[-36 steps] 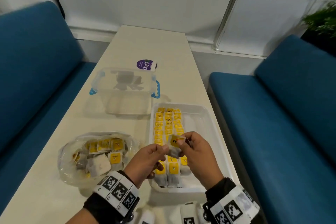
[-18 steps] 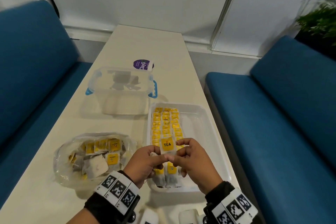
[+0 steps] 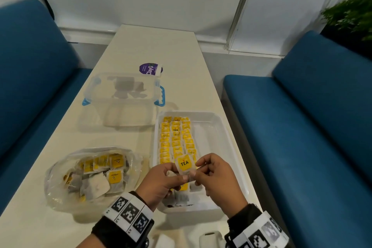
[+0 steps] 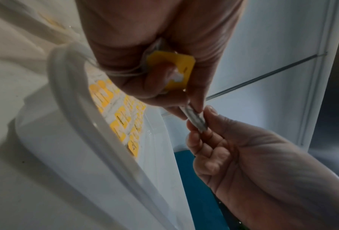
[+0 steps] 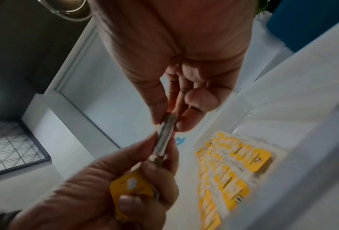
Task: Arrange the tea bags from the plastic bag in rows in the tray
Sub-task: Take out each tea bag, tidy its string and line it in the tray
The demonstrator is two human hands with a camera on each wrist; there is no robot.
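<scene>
Both hands pinch one tea bag with a yellow "TEA" tag, held just above the near part of the white tray. My left hand grips its near left corner. My right hand pinches its right edge. The wrist views show this tea bag edge-on between the fingertips. A second yellow-tagged tea bag lies tucked in the left palm. Three rows of tea bags fill the tray's left half. The plastic bag on the left holds several more.
A clear box with blue latches stands behind the tray, and a purple-labelled tub behind that. Blue sofas flank the narrow table. A plant is at the far right. The tray's right half is bare.
A second ago the tea bag was tilted in my right fingers. Both hands have since squared it up so the TEA tag faces up. The hands stayed over the tray's near end.
</scene>
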